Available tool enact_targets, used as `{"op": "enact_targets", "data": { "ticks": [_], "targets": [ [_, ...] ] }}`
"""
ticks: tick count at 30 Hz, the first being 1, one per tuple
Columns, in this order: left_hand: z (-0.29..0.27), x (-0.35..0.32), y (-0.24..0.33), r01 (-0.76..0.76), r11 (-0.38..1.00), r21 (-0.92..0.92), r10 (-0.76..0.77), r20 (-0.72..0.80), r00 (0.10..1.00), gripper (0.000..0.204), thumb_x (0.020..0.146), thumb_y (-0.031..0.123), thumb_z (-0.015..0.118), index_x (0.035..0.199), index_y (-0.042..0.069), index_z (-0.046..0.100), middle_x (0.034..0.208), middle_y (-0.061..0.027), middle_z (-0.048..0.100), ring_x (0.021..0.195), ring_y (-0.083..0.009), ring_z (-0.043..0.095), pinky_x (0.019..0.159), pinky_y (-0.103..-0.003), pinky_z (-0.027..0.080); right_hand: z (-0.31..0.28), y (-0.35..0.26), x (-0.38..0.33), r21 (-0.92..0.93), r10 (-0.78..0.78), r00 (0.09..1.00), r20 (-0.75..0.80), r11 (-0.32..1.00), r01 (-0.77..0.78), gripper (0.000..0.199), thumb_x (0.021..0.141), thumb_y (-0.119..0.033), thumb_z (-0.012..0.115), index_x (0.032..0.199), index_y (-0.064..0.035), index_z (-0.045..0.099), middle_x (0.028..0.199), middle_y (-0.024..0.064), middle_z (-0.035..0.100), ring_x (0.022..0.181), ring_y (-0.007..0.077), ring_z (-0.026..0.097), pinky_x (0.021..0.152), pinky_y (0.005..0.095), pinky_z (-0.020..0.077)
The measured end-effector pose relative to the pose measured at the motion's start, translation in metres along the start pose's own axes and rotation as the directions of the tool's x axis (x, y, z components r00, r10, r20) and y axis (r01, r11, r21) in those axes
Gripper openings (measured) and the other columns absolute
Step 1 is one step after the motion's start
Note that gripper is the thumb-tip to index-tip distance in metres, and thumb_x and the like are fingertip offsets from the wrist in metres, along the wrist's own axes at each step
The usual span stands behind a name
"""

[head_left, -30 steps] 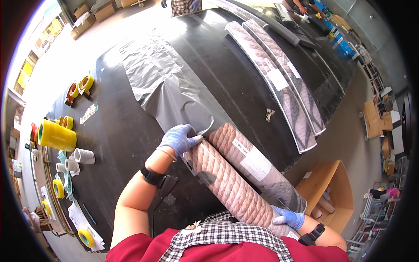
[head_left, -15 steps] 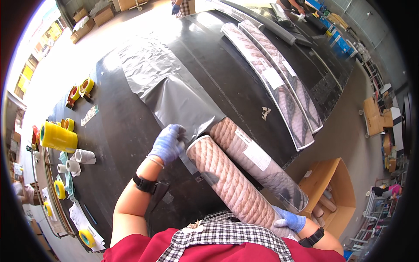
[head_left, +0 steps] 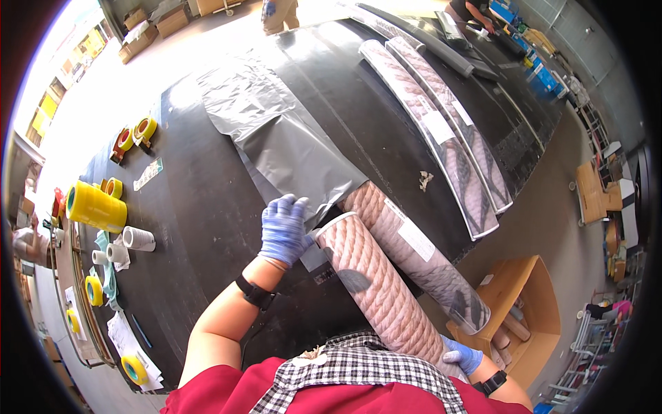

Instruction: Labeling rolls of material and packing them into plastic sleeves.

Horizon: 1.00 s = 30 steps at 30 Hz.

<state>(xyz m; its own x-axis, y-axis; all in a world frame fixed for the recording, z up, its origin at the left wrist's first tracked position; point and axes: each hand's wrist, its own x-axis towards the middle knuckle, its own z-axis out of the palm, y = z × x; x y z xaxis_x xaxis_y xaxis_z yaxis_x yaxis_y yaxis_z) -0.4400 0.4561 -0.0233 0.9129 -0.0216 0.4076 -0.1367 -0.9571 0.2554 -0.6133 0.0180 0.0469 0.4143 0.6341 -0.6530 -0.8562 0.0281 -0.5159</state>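
At the near side of the black worktop (head_left: 214, 276), we have a rope-patterned roll (head_left: 379, 286) slanting toward us, its lower end beside our checked apron (head_left: 365, 359). The fingers of our right hand (head_left: 463, 357) close round its side near that end, thumb on top. Our left hand (head_left: 283, 233) is at the upper end, thumb just beside the rim, fingers raised and slightly parted next to a grey plastic sheet (head_left: 293, 159); we cannot tell whether they grip it. Just beyond lies a labelled roll (head_left: 452, 279), its upper end covered by the sheet. To our left sit yellow tape rolls (head_left: 100, 208) and white rolls (head_left: 140, 239); farther right lie two long wrapped packages (head_left: 458, 162). Beside the worktop stands an open cardboard box (head_left: 541, 297), and two people (head_left: 280, 15) are at the far side.
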Motion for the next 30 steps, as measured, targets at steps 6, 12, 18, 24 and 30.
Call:
{"op": "enact_targets", "data": {
  "ticks": [6,12,18,24,30],
  "targets": [
    [0.023,0.02,0.013,-0.106,0.977,0.186,0.128,-0.112,0.985,0.039,0.077,0.02,0.064,0.116,0.016,0.06,0.109,-0.0099,0.056,0.102,-0.03,0.056,0.086,-0.045,0.045,0.004,-0.003,-0.003,0.003,0.009,0.999,-0.044,1.0,-0.009,0.123,0.063,-0.046,0.081,0.157,-0.0006,0.017,0.162,0.0136,0.026,0.15,0.0246,0.025,0.123,0.0383,0.0149],
    [0.005,0.01,-0.008,0.206,0.839,-0.503,-0.24,-0.003,0.971,0.013,0.082,0.01,0.071,0.094,0.01,0.066,0.086,-0.0126,0.066,0.081,-0.0345,0.065,0.071,-0.042,0.053,-0.011,-0.007,0.011,-0.142,-0.034,0.999,0.007,0.989,0.035,0.115,0.069,-0.045,0.079,0.157,-0.0013,0.02,0.16,0.0131,0.03,0.148,0.0248,0.027,0.123,0.0398,0.0164],
    [-0.02,-0.019,-0.026,0.033,0.928,-0.371,-0.091,-0.141,0.986,0.016,0.08,0.01,0.073,0.094,0.01,0.067,0.082,-0.0102,0.065,0.076,-0.0321,0.064,0.067,-0.04,0.053,-0.008,-0.035,0.028,-0.063,0.096,0.992,0.077,0.994,-0.091,0.103,0.076,-0.034,0.076,0.157,-0.0025,0.02,0.159,0.013,0.032,0.148,0.0241,0.028,0.122,0.0399,0.018],
    [-0.018,-0.041,-0.034,-0.152,0.985,-0.084,0.132,-0.214,0.968,0.022,0.076,0.01,0.074,0.096,0.011,0.065,0.078,-0.0062,0.062,0.069,-0.0279,0.062,0.061,-0.04,0.051,0.004,-0.064,0.031,-0.044,0.185,0.98,0.069,0.982,-0.182,0.106,0.075,-0.035,0.077,0.158,-0.0031,0.019,0.159,0.0132,0.032,0.148,0.0245,0.03,0.122,0.0401,0.0186],
    [-0.016,-0.045,-0.037,-0.104,0.994,-0.015,0.1,-0.183,0.978,0.025,0.075,0.011,0.073,0.098,0.011,0.064,0.083,-0.0056,0.062,0.074,-0.0271,0.062,0.063,-0.041,0.05,0.014,-0.089,0.031,-0.011,0.276,0.959,0.059,0.961,-0.276,0.109,0.073,-0.036,0.078,0.158,-0.0036,0.018,0.16,0.0133,0.031,0.147,0.025,0.031,0.122,0.0402,0.0191]
  ]
}}
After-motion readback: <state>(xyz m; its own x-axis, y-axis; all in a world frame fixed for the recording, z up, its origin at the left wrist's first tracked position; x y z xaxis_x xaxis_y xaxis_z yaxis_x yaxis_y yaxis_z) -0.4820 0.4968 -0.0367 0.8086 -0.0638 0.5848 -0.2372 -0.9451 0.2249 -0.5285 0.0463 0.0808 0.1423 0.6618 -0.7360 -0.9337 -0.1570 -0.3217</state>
